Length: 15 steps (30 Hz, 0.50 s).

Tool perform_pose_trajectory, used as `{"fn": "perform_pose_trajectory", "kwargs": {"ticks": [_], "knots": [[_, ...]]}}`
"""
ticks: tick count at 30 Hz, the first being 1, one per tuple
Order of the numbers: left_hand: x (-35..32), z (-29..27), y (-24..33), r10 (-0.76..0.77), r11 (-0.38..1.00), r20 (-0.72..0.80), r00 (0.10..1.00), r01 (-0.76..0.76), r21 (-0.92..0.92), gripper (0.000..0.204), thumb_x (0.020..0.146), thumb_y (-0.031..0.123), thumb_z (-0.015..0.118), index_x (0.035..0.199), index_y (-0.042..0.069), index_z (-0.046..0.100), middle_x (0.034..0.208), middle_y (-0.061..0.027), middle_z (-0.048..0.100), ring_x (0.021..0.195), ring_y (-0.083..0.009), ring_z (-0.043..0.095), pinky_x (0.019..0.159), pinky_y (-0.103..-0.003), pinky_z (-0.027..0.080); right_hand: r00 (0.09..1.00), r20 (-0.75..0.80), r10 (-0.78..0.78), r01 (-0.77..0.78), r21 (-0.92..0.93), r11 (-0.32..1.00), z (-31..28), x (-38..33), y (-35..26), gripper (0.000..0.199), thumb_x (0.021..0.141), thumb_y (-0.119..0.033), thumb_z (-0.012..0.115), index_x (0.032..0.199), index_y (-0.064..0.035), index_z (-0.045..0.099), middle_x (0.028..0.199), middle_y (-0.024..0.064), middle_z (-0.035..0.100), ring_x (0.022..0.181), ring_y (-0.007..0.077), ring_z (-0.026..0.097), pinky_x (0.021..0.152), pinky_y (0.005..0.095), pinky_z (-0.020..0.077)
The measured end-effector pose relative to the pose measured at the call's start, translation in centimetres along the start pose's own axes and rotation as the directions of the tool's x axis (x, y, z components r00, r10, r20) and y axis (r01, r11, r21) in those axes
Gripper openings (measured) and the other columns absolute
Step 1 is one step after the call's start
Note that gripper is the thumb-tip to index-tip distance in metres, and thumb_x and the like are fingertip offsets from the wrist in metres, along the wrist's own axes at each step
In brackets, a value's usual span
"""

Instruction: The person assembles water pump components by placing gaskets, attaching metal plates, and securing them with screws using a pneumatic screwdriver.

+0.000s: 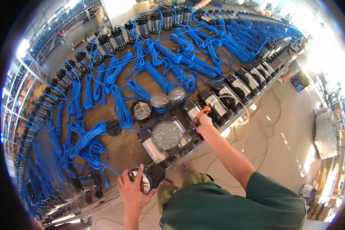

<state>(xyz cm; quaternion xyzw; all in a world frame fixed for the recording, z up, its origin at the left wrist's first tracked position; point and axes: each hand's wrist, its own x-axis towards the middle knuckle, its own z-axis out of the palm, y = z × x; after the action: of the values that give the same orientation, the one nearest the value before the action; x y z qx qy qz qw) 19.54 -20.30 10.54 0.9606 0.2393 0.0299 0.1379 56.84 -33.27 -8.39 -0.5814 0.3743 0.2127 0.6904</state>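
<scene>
Your left hand [132, 189] grips a pump's [149, 179] end; your right hand [204, 123] holds an orange-handled tool [200, 113] (tip hidden) on another pump [191, 111].

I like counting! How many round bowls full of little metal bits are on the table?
2. A big round bowl of grey metal bits sits near the right hand. A smaller black bowl of metal bits lies behind it among blue cables. Cables may hide others.

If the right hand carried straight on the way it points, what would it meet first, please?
Probably the silver-and-black pump lying just beyond the orange-handled tool that the right hand holds; depth is hard to judge here.
</scene>
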Motion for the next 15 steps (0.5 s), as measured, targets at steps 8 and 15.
{"fn": "perform_pose_trajectory", "kwargs": {"ticks": [8,15], "knots": [[-0.7,-0.8,-4.4,-0.130,0.980,-0.185,0.974,0.097,-0.176,0.073,0.054,0.040,0.089,0.119,0.017,0.063,0.114,-0.0179,0.049,0.105,-0.0370,0.048,0.087,-0.048,0.043,0.484,0.755,0.443,-0.469,-0.204,0.860,-7.6,-26.3,10.1,0.030,0.092,-0.027,0.059,0.113,-0.0050,0.056,0.109,0.0067,0.062,0.092,0.0171,0.059,0.080,0.0341,0.0484],[-10.5,-5.1,-6.5,-0.264,0.934,-0.485,0.834,0.096,-0.344,0.086,0.055,0.034,0.093,0.126,0.007,0.053,0.129,-0.0234,0.043,0.110,-0.0408,0.050,0.091,-0.050,0.044,0.108,0.762,0.638,-0.662,-0.424,0.619,2.6,-30.9,20.8,0.068,0.089,-0.059,0.052,0.132,-0.0066,0.049,0.124,0.0147,0.060,0.114,0.0326,0.058,0.103,0.0482,0.0437]]}}
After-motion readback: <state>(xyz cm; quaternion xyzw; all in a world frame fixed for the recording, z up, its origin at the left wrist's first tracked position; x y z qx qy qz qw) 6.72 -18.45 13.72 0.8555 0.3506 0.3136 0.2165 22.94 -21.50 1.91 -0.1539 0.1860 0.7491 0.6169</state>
